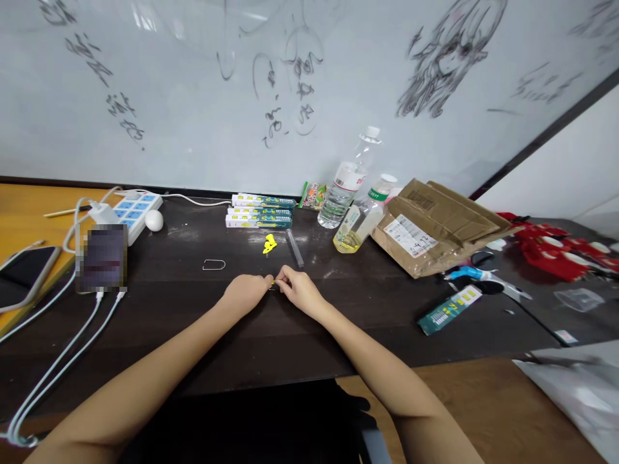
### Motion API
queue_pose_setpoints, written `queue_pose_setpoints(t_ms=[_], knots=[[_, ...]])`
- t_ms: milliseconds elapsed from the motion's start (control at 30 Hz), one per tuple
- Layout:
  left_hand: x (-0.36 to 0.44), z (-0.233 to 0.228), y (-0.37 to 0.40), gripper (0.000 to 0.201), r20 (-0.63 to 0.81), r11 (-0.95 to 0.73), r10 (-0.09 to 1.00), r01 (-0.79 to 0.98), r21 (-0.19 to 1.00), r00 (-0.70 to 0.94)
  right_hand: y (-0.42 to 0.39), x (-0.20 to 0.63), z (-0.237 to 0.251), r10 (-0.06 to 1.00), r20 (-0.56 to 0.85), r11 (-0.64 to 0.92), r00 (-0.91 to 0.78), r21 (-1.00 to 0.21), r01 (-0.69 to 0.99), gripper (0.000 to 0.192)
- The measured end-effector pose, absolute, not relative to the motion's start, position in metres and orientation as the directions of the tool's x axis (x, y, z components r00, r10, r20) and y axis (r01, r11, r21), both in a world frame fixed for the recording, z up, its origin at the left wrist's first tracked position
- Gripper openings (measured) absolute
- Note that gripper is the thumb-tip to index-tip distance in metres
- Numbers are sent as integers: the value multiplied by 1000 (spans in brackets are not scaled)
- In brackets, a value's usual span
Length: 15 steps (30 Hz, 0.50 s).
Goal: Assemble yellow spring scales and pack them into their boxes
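Note:
Both hands meet over the middle of the dark table [193, 335]. My left hand [247, 291] is closed, its fingertips at a tiny yellow piece [273, 283] whose kind is too small to make out. From the other side my right hand [300, 293] pinches at the same spot with thumb and forefinger. Just beyond them lies a small yellow plastic part [269, 243]. Beside it is a narrow clear plastic strip or tube [294, 249]. A bent U-shaped metal wire [213, 265] rests to the left of my left hand.
Several narrow printed boxes [258, 221] lie by the whiteboard [193, 96]. Two bottles, a water bottle [342, 187] and a drink bottle [360, 222], stand near a cardboard parcel [425, 225]. Scissors [488, 277] and an opened box [449, 309] lie right; a power strip [138, 212] and phones left.

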<state>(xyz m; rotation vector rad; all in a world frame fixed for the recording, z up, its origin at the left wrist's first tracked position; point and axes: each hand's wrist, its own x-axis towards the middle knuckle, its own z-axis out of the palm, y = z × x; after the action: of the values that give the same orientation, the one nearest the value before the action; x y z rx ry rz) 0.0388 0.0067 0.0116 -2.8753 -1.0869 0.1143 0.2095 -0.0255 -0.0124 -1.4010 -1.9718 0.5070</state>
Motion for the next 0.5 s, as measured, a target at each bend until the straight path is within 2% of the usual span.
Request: queue_pose_setpoints(t_ms=[200,333,400,500], knots=[[39,11,4,22,-54,-742,670,667,-64,740,-25,208,-13,940,283,333,-188,-656,677,9],[40,8,3,26,-18,-702,712,712,-5,702,-26,207,-12,940,300,327,-164,-647,689,9],[41,9,2,28,10,-665,747,746,38,665,-28,205,-12,925,352,342,-144,-604,720,9],[42,11,0,28,43,-615,788,780,115,615,-31,202,-15,865,479,389,-148,-456,801,12]])
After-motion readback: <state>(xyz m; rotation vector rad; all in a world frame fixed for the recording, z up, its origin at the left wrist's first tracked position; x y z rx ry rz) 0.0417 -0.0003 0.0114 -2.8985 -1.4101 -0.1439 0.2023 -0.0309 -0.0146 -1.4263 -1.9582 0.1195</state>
